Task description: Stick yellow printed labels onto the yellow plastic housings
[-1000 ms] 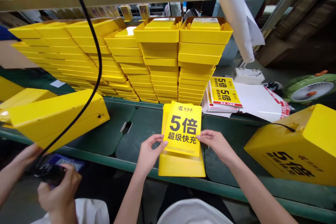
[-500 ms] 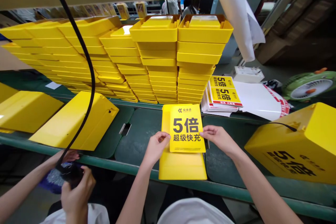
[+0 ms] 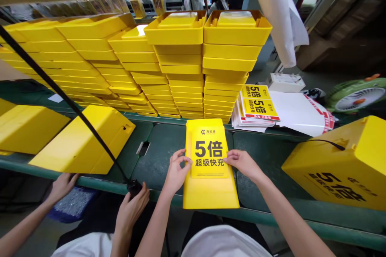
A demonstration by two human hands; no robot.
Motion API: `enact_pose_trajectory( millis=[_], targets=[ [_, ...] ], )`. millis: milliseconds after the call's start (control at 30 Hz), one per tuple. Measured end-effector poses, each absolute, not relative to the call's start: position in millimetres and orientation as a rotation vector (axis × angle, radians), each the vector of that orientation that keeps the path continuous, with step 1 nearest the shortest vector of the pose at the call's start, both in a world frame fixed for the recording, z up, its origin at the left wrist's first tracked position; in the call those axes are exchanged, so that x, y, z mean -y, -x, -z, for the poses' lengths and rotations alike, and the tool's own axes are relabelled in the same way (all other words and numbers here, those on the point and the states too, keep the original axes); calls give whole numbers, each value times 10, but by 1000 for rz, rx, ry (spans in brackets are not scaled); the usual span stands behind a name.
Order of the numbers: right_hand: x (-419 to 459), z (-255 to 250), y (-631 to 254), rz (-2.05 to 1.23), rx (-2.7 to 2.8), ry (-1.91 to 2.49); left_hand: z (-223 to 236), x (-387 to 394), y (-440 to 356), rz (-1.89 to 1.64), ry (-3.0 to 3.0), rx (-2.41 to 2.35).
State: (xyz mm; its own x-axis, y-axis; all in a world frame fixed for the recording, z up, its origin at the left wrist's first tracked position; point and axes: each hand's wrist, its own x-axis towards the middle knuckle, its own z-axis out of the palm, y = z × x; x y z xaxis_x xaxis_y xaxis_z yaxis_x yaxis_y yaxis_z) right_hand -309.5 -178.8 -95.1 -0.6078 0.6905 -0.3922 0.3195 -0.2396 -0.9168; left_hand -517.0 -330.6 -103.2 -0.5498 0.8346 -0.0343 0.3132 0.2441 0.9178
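Note:
A yellow sticker (image 3: 210, 151) with black printed characters spans between my two hands, over the sloping face of a yellow plastic housing (image 3: 211, 194). My left hand (image 3: 177, 170) pinches its left edge between thumb and fingers. On the opposite edge, my right hand (image 3: 243, 163) pinches the sticker the same way. The sticker lies close over the face; whether any of it adheres, I cannot tell. The housing stands on the green line surface directly in front of me.
Stacked yellow trays (image 3: 181, 68) line the back. Printed sticker sheets (image 3: 257, 106) lie beside them. A labelled yellow housing (image 3: 340, 164) stands right, and another housing (image 3: 87, 140) left. A co-worker's hand (image 3: 132, 209) holds a black corded tool (image 3: 134, 186) close to my left arm. A green fan (image 3: 356, 96) sits far right.
The sticker has shifted slightly left and is now more centred over the housing, both my hands moving with it. The co-worker's hand with the corded tool has moved right and up.

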Motion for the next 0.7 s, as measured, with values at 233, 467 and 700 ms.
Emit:
enact_pose_trajectory(
  millis=[233, 467, 700],
  targets=[
    [1771, 994, 3103, -1887, 1790, 1193, 1018, 3283, 5182, -1328, -1018, -1929],
    [1757, 1019, 3108, -1880, 1809, 1186, 981, 3285, 5180, -1316, -1005, -1905],
    [1747, 1057, 3112, -1865, 1816, 1191, 1042, 3283, 5213, -1313, -1016, -1912]
  ],
)
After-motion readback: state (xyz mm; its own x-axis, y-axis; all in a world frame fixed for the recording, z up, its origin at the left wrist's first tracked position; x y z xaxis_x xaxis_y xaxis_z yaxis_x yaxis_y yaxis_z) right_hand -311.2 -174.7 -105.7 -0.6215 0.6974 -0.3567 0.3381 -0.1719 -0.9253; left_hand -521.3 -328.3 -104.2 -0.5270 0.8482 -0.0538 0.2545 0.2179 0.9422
